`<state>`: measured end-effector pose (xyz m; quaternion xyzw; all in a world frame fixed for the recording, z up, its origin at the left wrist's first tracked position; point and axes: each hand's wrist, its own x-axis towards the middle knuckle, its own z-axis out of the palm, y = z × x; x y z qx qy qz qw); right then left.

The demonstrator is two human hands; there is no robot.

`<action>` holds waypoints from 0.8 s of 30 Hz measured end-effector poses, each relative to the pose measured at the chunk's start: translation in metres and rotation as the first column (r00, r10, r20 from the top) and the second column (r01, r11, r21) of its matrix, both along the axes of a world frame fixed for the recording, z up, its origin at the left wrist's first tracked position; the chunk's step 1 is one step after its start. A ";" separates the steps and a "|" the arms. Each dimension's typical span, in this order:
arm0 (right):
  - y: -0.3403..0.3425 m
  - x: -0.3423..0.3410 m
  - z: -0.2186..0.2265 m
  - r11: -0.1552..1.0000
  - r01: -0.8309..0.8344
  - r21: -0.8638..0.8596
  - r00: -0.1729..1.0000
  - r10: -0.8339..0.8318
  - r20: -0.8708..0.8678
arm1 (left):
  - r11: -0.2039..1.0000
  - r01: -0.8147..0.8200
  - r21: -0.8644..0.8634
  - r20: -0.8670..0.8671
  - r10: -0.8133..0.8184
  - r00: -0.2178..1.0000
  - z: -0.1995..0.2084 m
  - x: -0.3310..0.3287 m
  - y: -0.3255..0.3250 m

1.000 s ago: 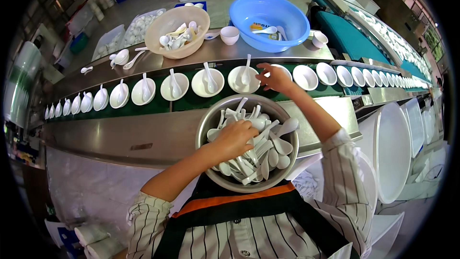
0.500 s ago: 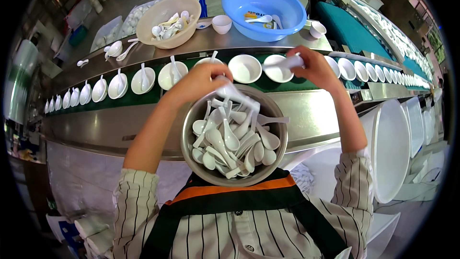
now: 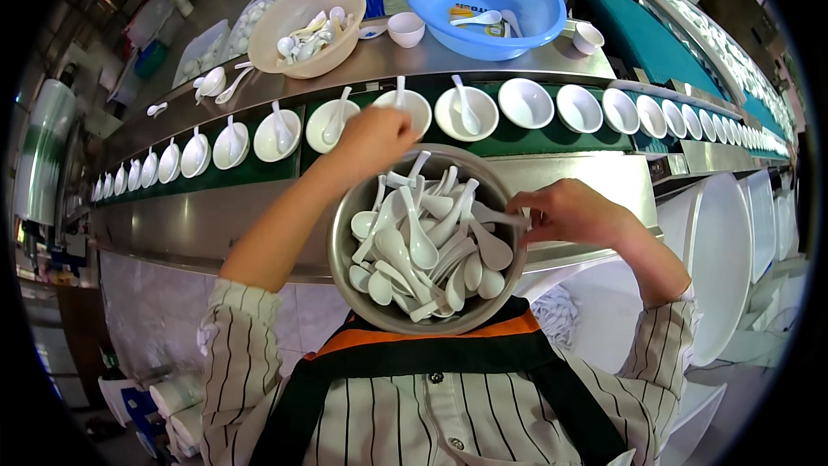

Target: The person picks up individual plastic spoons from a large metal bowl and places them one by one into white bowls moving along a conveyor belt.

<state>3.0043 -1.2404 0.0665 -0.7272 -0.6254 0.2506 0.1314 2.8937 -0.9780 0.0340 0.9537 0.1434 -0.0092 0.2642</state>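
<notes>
A steel bowl (image 3: 343, 280) heaped with white soup spoons (image 3: 420, 246) sits against my apron. At its right rim, my right hand (image 3: 569, 214) pinches the handle of a spoon (image 3: 496, 216) lying on the heap. My left hand (image 3: 373, 145) is closed over the near edge of a white bowl (image 3: 421, 109) on the green belt. A spoon handle (image 3: 400, 91) stands up in that bowl; the hand hides the lower part. What the left fingers hold, if anything, is hidden. Just right, another bowl (image 3: 444, 112) holds a spoon (image 3: 467, 109).
Bowls with spoons (image 3: 278, 133) line the belt leftward; spoonless bowls (image 3: 526, 103) stretch right. Behind the belt, a steel ledge (image 3: 379, 63) carries a cream basin (image 3: 263, 43) of spoons, a blue basin (image 3: 431, 0) and small cups (image 3: 405, 30).
The row of bowls has slid left, and two more bowls now hold spoons. My right hand has come back from the belt to the steel bowl; my left hand has moved slightly left.
</notes>
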 end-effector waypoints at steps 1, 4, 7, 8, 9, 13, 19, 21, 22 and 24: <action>0.002 -0.004 -0.002 1.000 -0.001 0.005 1.000 0.001 0.013 | 0.996 0.084 -0.014 -0.196 -0.085 0.977 0.009 -0.015 -0.013; 0.022 0.011 0.020 0.940 0.033 0.340 0.993 -0.071 0.099 | 0.942 0.247 0.229 -0.261 -0.184 0.947 0.001 -0.040 -0.045; 0.066 0.050 0.036 0.864 0.169 0.474 0.973 -0.222 0.059 | 0.959 0.160 0.232 -0.091 -0.143 0.986 -0.033 -0.049 -0.044; 0.079 0.066 0.037 0.860 0.174 0.480 0.956 -0.265 0.127 | 0.986 0.124 0.110 0.024 -0.127 0.992 -0.035 -0.046 -0.046; 0.090 0.087 0.026 0.864 0.213 0.456 0.922 -0.332 0.198 | 0.994 0.104 -0.018 0.136 -0.100 0.986 -0.033 -0.042 -0.050; 0.121 0.167 -0.075 0.896 0.111 0.430 0.955 -0.215 0.202 | 0.916 0.056 -0.396 0.078 -0.027 0.997 -0.037 -0.029 -0.048; 0.099 0.035 -0.028 0.942 0.177 0.286 0.917 -0.053 -0.395 | 0.612 0.057 -0.789 0.245 0.228 0.942 -0.002 -0.043 -0.022; 0.097 0.002 -0.024 0.977 0.077 0.197 0.804 0.056 -0.592 | 0.599 0.083 -0.796 0.320 0.300 0.899 0.017 -0.025 -0.028; 0.104 -0.005 -0.013 0.985 0.073 0.154 0.882 0.008 -0.471 | 0.613 0.123 -0.781 0.386 0.318 0.866 0.016 -0.016 -0.025; 0.119 0.010 -0.025 0.878 0.249 0.408 0.924 -0.088 -0.373 | 0.733 0.143 -0.665 0.610 0.422 0.671 -0.002 0.002 -0.020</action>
